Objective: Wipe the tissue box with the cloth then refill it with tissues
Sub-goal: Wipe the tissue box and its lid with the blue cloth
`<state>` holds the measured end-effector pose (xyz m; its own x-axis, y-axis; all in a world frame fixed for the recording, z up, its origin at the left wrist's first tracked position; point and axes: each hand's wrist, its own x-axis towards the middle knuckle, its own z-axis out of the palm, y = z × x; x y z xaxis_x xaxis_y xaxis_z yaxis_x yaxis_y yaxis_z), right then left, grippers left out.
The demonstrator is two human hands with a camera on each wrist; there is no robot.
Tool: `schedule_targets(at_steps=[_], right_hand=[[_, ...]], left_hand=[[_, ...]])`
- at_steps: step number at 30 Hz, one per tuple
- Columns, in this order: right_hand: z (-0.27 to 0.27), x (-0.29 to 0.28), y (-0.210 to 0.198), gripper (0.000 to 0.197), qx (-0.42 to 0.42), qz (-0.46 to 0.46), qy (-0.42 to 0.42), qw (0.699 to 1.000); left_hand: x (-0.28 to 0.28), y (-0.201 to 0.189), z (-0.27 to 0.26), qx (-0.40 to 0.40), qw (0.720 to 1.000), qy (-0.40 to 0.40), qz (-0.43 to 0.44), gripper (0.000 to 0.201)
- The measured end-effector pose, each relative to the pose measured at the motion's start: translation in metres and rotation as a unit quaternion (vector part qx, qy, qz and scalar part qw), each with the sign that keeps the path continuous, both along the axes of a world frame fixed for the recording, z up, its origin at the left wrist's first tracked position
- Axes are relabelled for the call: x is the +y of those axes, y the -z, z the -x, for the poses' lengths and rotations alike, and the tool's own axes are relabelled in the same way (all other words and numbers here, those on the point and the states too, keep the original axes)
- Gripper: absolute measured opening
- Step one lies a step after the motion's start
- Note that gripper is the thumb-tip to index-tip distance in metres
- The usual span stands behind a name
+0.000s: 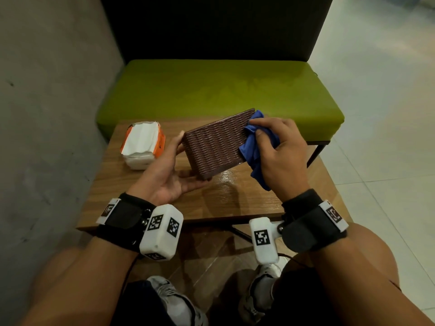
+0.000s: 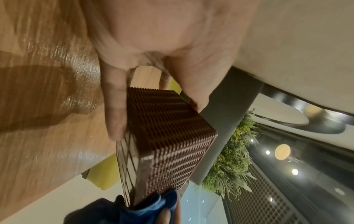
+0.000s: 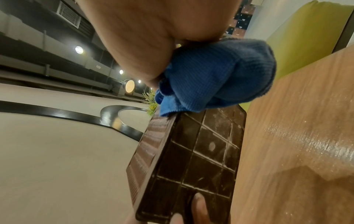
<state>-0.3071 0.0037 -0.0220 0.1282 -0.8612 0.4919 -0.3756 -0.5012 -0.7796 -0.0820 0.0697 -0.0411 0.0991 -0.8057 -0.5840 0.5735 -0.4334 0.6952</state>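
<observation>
A brown woven-pattern tissue box (image 1: 215,143) is held tilted above the wooden table (image 1: 141,184). My left hand (image 1: 171,170) grips its left end, thumb on the far side and fingers under the near edge. My right hand (image 1: 275,149) holds a bunched blue cloth (image 1: 253,147) against the box's right end. The left wrist view shows the box (image 2: 168,136) between my thumb and fingers, with the cloth (image 2: 134,209) at its far end. In the right wrist view the cloth (image 3: 214,80) sits on the box's edge and the gridded underside (image 3: 203,153) faces the table.
A pack of white tissues in orange wrapping (image 1: 142,144) lies on the table's left side. A green bench (image 1: 221,90) stands behind the table, a grey wall (image 1: 47,90) to the left. My knees and shoes are below the table's near edge.
</observation>
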Motion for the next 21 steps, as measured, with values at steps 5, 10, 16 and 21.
schedule_targets(at_steps=[5,10,16,21], right_hand=[[0.002,-0.004,-0.003,0.021,0.026,-0.018,0.021,0.999],[-0.003,-0.002,-0.003,0.021,0.042,-0.023,0.019,0.999],[-0.007,0.005,-0.002,0.023,0.03,-0.006,0.029,0.999],[-0.009,0.01,-0.005,0.022,0.024,-0.002,0.035,0.999]], left_hand=[[0.011,-0.001,-0.002,-0.086,0.993,0.064,0.058,0.078],[0.024,0.005,-0.007,-0.135,0.972,0.157,0.111,0.112],[0.021,0.014,-0.015,-0.32,0.918,0.195,0.129,0.154],[0.015,0.019,-0.012,-0.481,0.836,0.167,0.204,0.134]])
